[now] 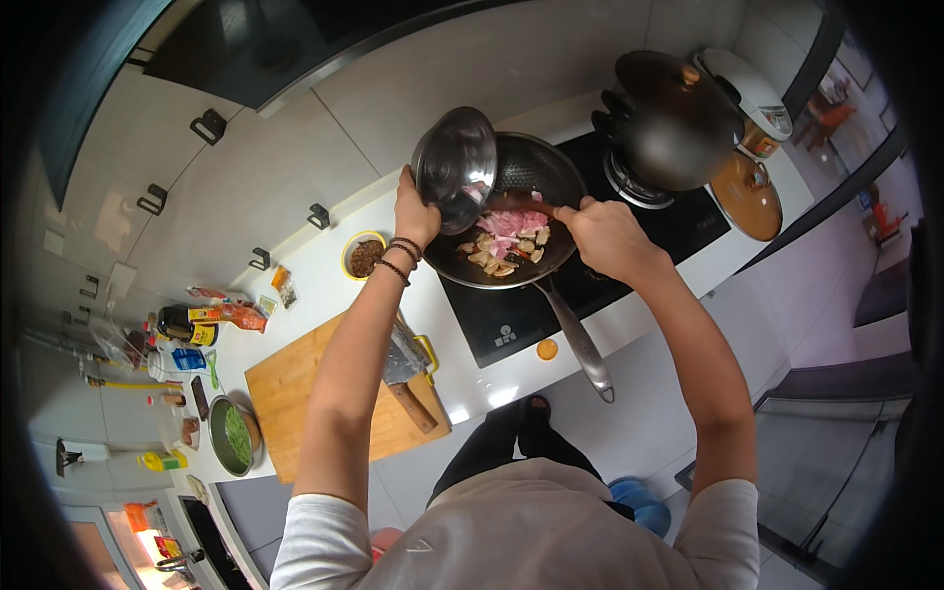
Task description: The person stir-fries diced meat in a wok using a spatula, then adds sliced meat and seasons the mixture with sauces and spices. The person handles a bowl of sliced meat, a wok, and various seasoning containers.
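Note:
My left hand (pixel 419 214) grips the rim of a stainless steel bowl (pixel 451 166), tipped on its side over the frying pan (pixel 542 166). A little pink meat still clings inside the bowl. In my right hand (pixel 606 234) is the handle of a wooden spatula (pixel 522 202), its blade at the bowl's mouth and partly hidden. Raw sliced meat (pixel 510 225) lies in the pan on top of paler, browned slices (pixel 490 258) with bits of red. The pan rests on a black glass cooktop (pixel 487 324), and its steel handle (pixel 579 343) points toward me.
A lidded dark wok (pixel 678 125) stands on the right burner, beside a glass lid (pixel 748 195). Left of the cooktop are a yellow-rimmed bowl (pixel 364 255) and a cutting board (pixel 295 376) bearing a cleaver (pixel 407 372). Farther left are a bowl of green vegetables (pixel 234 435) and sauce bottles (pixel 181 324).

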{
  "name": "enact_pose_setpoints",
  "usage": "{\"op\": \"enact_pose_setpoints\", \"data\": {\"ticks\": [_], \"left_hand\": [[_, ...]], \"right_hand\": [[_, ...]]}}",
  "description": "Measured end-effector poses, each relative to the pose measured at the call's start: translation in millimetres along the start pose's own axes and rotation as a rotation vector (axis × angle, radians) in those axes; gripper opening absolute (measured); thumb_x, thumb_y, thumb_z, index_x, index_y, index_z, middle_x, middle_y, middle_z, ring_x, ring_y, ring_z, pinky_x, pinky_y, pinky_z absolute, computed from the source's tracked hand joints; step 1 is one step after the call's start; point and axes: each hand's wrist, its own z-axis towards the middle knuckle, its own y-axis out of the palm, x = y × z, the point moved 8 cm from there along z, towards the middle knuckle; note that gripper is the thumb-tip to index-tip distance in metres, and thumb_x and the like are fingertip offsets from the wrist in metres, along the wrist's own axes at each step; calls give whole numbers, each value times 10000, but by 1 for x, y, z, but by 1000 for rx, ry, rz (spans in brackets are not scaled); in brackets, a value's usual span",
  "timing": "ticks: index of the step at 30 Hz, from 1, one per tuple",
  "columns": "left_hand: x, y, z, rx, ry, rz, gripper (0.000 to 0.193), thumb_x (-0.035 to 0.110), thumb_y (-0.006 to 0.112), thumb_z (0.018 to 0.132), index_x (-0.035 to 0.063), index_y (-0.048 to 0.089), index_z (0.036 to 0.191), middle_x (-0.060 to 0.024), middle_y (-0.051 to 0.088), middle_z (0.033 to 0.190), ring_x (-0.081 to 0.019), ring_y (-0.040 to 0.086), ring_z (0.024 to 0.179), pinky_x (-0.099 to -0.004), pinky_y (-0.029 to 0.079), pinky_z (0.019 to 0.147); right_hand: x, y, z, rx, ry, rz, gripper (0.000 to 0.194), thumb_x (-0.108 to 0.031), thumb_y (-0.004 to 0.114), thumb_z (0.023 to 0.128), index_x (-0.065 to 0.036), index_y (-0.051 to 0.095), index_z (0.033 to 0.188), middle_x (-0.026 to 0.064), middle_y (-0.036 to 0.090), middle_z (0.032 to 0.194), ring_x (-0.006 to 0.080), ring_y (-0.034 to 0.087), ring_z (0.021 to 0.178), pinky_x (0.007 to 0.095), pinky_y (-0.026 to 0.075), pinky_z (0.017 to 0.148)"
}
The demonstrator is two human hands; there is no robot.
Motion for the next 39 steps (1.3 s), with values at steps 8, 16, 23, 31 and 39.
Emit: {"op": "enact_pose_setpoints", "data": {"ticks": [8,16,23,31,39], "left_hand": [[64,-7,-12,75,237,148,744,-93,466,700,-3,211,1393,-301,396,1290,-449,464,1135,-433,415,964],[54,-47,-45,293,205,132,735,-90,464,716,-14,193,1394,-302,442,1241,-462,500,1080,-442,419,952],[-22,-110,-117,348,-329,-864,552,-125,406,767,29,298,1287,-245,492,1172,-382,610,954,-380,620,620],[-206,-198,-254,716,-645,-1275,324,-23,401,858,-125,364,1163,-215,485,1151,-417,542,1039,-482,577,807],[-378,-223,-351,1035,-874,-1337,196,12,398,896,-154,449,986,-225,512,1039,-388,567,933,-444,589,797]], "right_hand": [[1,13,13,93,43,32,294,22,571,697,-10,606,987,225,611,775,351,632,673,404,521,624],[-8,-13,-29,-151,45,101,198,5,526,755,-5,650,909,195,630,720,353,626,709,436,495,671],[-5,38,-20,-84,104,59,129,16,520,710,26,620,791,228,636,750,392,634,757,454,500,709],[26,69,17,-67,339,115,233,-5,474,795,12,596,992,287,624,882,420,606,892,479,487,788],[-80,-6,-1,-341,133,90,224,-27,511,816,17,648,988,240,632,897,394,601,887,436,477,798]]}}
